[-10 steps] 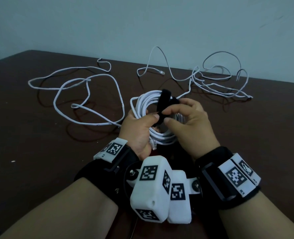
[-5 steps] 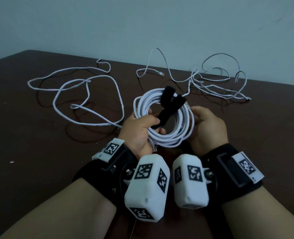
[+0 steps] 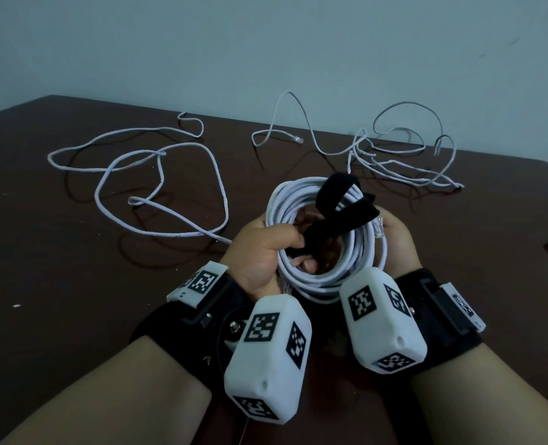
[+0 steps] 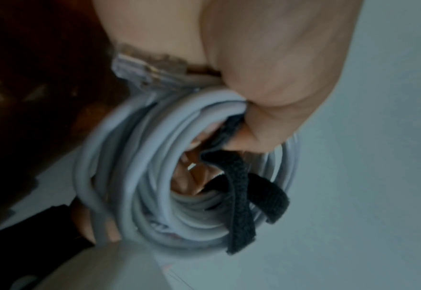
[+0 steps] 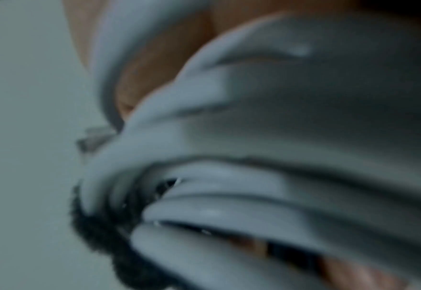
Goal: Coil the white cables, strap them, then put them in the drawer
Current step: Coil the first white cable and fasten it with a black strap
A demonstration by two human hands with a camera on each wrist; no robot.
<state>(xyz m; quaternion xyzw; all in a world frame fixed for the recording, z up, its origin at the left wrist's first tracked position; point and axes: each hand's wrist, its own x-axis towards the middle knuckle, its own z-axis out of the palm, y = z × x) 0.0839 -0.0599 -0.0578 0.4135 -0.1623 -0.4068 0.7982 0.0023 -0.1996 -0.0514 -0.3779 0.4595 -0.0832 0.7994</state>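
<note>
Left hand (image 3: 263, 248) fingers curled in a grip, right hand (image 3: 398, 242) cupped alongside, forearms converging

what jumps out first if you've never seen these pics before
The white cable coil held up at centre between both hands, with a black strap looped over it, its ends loose. The left hand grips coil and strap; the right hand grips the coil's other side. Behind, two loose white cables sprawl across the dark table.

Two hands hold a round coil of white cable (image 3: 301, 200) above the brown table (image 3: 57, 252). The left hand (image 3: 263, 248) grips its left side and pinches a black strap (image 3: 337, 216). The right hand (image 3: 398, 242) holds its right side. Behind the coil, two loose white cables (image 3: 157, 175) lie on the table.
</note>
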